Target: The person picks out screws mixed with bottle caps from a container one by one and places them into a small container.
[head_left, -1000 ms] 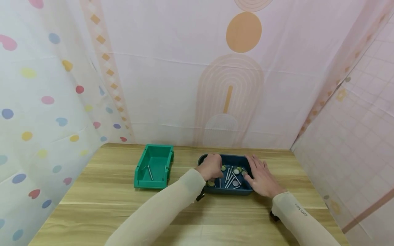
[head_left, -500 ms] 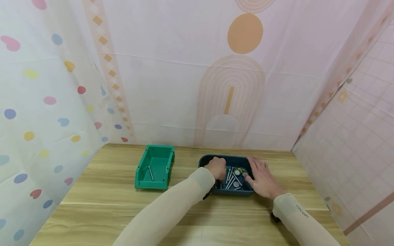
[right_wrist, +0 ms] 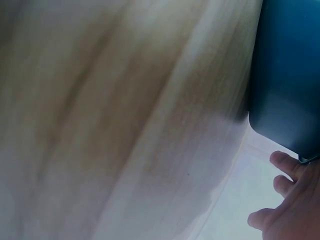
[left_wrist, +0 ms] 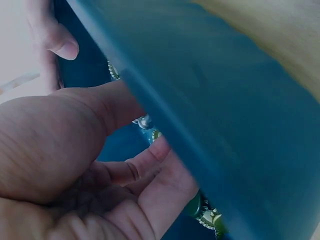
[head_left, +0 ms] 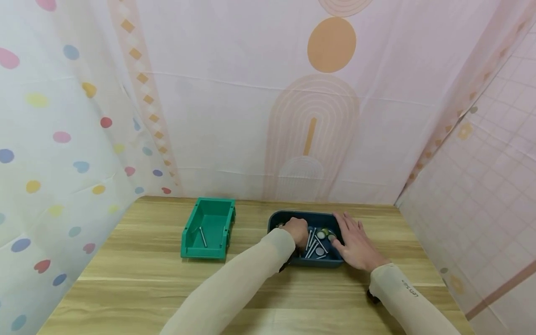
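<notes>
My left hand (head_left: pixel 296 231) reaches down into the left half of a dark blue bin (head_left: pixel 316 263). In the left wrist view its thumb and fingers (left_wrist: pixel 155 197) are bent, and their tips disappear behind the bin's wall; I cannot tell whether they hold anything. Silver screws (head_left: pixel 311 244) and several bottle caps (head_left: pixel 320 235) lie on the bin's floor. A crimped cap (left_wrist: pixel 206 220) shows beside the left fingers. My right hand (head_left: pixel 356 244) holds the bin's right side, thumb inside the rim and fingers along the outside.
Left of the blue bin stands a green open-front bin (head_left: pixel 204 253) with a screw (head_left: pixel 203 236) lying in it. Both are on a wood-grain table (head_left: pixel 138 274). A patterned cloth (head_left: pixel 230 116) hangs behind the table and at both sides.
My left hand has moved right and lower inside the blue bin, from its left edge towards the screws. The right hand stays at the bin's right side.
</notes>
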### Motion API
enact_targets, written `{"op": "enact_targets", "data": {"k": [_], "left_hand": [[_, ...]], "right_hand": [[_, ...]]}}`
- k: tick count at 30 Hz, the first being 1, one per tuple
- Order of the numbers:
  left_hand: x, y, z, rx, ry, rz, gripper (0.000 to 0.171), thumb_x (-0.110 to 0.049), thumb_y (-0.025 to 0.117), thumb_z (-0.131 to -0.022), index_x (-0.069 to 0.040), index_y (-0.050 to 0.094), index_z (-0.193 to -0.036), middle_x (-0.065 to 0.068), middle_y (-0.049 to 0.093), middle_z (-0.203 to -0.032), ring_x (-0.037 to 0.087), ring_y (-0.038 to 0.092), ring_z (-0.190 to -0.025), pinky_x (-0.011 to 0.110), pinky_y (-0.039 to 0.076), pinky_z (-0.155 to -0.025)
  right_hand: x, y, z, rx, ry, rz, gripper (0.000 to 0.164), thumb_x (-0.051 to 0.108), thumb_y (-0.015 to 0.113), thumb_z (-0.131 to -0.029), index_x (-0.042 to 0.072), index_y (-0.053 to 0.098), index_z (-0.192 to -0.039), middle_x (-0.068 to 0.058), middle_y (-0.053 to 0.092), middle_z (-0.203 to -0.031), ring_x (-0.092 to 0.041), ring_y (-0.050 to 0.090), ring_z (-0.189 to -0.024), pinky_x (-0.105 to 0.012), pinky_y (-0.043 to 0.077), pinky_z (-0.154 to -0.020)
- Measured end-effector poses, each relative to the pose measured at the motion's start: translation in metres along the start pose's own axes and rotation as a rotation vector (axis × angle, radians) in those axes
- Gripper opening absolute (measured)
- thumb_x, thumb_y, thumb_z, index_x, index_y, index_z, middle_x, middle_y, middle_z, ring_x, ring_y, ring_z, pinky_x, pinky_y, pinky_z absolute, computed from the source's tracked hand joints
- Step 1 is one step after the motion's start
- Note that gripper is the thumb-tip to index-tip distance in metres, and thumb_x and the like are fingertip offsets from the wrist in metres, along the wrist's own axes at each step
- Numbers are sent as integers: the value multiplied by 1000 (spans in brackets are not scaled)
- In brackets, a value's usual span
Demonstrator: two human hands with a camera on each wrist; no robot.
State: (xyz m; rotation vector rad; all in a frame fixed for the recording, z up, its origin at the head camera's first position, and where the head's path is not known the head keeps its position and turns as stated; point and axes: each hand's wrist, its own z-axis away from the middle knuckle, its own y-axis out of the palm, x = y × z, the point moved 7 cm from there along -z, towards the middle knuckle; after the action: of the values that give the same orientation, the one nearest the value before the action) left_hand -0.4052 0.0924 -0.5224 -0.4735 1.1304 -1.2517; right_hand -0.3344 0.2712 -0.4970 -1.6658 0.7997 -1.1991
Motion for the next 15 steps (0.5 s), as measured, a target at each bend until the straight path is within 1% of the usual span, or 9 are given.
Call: {"op": "enact_targets", "data": {"k": [4,7,9,10,11,14,15], "left_hand": [[5,4,-4,13,-6,38,16,3,92,-94,-6,81,-86,14,75,-91,24,78,-68,35,64,-57],[6,5,-5,14,1,47,17,2,92,-94,-7,81,-85,13,74,-90,23,79,-67,35,65,-56],[7,3,-3,15,7,49,18,1,92,-94,-8,80,-85,12,74,-88,23,78,-66,34,64,-55],[6,2,0,17,11,50,19,1,93,-94,-8,80,-84,12,74,-87,23,78,-65,34,64,-55],[4,-2,9,16,12,57,17,2,92,-94,-7,80,-86,14,74,-89,24,79,-66,35,65,-57],[-2,-15,37,4,23,73,17,4,91,-95,-5,79,-87,14,75,-88,26,82,-69,34,65,-58],[-2,-16,40,0,22,70,16,4,90,-96,-4,79,-88,14,75,-89,26,82,-69,33,65,-58]], "right_hand": [[-1,2,0,4,2,0,80,31,62,-118,5,24,-185,-31,30,-189,-53,22,-179,-84,15,-140],[-2,2,-1,1,1,0,80,31,62,-118,5,25,-184,-31,30,-189,-54,22,-179,-85,15,-139],[-2,3,-1,-3,-3,1,80,30,62,-118,4,25,-184,-32,31,-189,-54,22,-179,-86,15,-139],[-2,3,-2,-3,-2,0,80,30,62,-118,4,25,-184,-32,30,-188,-54,22,-179,-85,15,-139],[-2,3,-1,-4,-2,-1,80,30,62,-118,5,25,-184,-32,30,-188,-55,22,-179,-86,15,-139],[-3,3,-1,-3,3,-3,80,29,63,-118,5,25,-184,-33,30,-188,-55,22,-179,-86,14,-139],[-3,3,-1,-3,5,1,80,29,62,-118,5,25,-184,-33,31,-188,-55,23,-179,-86,15,-139]]}}
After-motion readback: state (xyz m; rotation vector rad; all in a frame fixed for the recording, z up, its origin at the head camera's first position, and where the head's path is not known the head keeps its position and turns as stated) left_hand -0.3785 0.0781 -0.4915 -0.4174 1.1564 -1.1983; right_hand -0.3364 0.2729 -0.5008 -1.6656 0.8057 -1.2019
